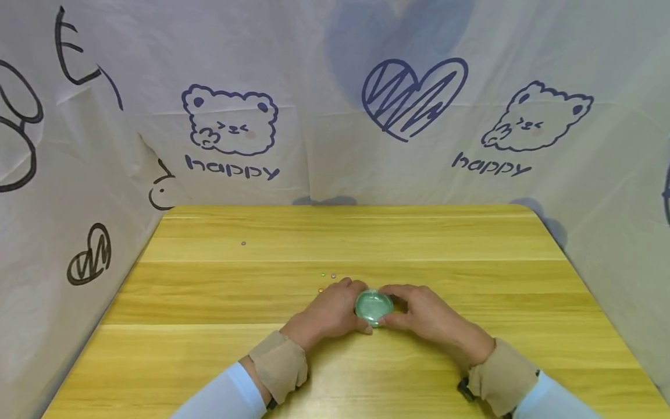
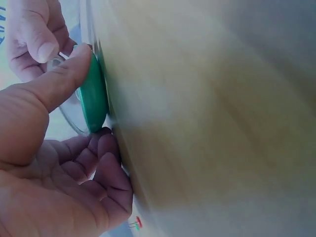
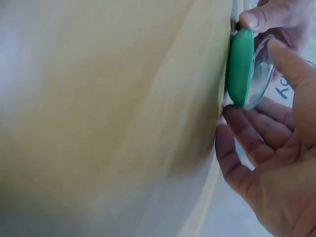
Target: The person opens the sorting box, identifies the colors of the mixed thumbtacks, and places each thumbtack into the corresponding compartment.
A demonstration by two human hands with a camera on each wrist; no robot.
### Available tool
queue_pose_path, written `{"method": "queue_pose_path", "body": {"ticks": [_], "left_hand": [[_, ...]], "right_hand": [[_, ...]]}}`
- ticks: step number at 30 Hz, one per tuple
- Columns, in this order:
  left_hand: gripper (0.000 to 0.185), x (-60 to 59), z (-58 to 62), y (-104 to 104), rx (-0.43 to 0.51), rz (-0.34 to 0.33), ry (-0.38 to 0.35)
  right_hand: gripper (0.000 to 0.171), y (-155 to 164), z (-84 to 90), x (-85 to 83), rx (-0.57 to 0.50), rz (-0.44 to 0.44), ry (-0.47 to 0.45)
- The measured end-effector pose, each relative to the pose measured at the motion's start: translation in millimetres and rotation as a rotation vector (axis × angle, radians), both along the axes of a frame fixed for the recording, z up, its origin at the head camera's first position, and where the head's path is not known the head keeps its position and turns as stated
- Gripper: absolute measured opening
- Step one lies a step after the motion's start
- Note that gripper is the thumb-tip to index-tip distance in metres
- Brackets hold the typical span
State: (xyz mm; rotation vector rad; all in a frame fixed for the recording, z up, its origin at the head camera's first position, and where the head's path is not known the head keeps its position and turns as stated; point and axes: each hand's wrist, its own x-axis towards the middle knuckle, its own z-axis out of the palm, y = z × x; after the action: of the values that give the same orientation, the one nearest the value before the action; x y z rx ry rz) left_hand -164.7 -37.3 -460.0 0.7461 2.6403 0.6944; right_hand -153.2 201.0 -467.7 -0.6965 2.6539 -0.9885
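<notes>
A small round case with a green base (image 3: 239,69) and a clear lid (image 3: 261,79) rests on the table between both hands. My left hand (image 1: 335,308) holds the green base by its rim, thumb on the near side and fingertips on the far side. With thumb and fingers, my right hand (image 1: 426,311) grips the clear lid from the right. In the right wrist view the lid stands tilted, apart from the base at the thumb side and close against it at the far side. The contents cannot be made out.
Tiny beads lie on the wooden table (image 1: 209,297) just beyond my left hand: a green bead (image 1: 323,274), a pink bead (image 1: 333,276) and an orange bead (image 1: 320,290). A purple bead (image 1: 243,243) lies farther left. White printed cloth (image 1: 314,134) encloses the table's back and sides.
</notes>
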Motion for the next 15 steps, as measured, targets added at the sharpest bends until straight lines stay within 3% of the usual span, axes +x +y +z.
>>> {"method": "queue_pose_path", "body": {"ticks": [5,12,15], "left_hand": [[0.066,-4.0,-2.5,0.7,0.062,0.068,-0.102],[0.070,-6.2,-4.1,2.5,0.062,0.094,-0.106],[0.068,-6.9,-5.3,3.1,0.061,0.094,-0.104]], "right_hand": [[0.054,4.6,3.1,-7.9,-0.047,-0.015,-0.075],[0.048,3.1,4.2,-21.3,-0.197,-0.114,-0.246],[0.050,-0.5,3.2,-25.3,-0.236,-0.179,-0.276]]}}
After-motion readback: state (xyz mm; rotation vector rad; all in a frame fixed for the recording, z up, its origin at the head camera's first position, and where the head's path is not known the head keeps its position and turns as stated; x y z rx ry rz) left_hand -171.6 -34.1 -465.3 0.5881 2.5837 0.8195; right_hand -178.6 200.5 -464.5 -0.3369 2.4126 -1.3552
